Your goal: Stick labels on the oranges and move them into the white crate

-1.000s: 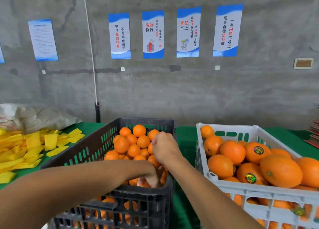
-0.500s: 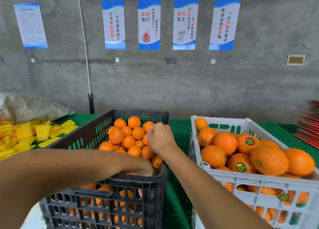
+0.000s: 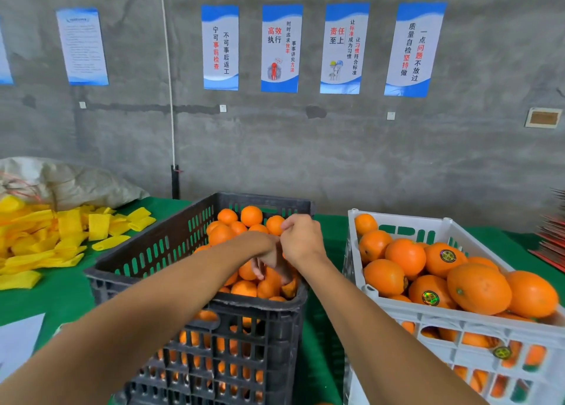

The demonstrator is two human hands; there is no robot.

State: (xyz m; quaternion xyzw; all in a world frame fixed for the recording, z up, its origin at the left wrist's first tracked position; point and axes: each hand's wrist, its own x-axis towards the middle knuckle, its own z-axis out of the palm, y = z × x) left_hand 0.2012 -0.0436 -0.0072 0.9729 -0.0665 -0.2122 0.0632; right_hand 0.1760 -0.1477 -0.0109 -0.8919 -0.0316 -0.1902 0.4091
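A black crate (image 3: 195, 285) in front of me holds a heap of unlabelled oranges (image 3: 251, 215). To its right stands the white crate (image 3: 397, 308), filled with larger oranges (image 3: 478, 288), some with round dark stickers (image 3: 448, 255). My left hand (image 3: 269, 256) reaches down into the black crate, its fingers curled round an orange (image 3: 272, 278) near the crate's right wall. My right hand (image 3: 301, 239) hovers just above and to the right of it, with fingers curled and tips pinched together. Whatever it pinches is hidden.
Yellow foam sleeves (image 3: 70, 230) lie piled on the green table (image 3: 46, 294) at the left, in front of a grey sack (image 3: 70, 181). A white sheet (image 3: 18, 340) lies at the near left. A red stack (image 3: 553, 245) sits at the far right. A concrete wall with posters stands behind.
My left hand has risen from deep behind the black crate's near rim, so its fingers now show over the oranges. My right hand stays pinched above them. The view has shifted slightly.
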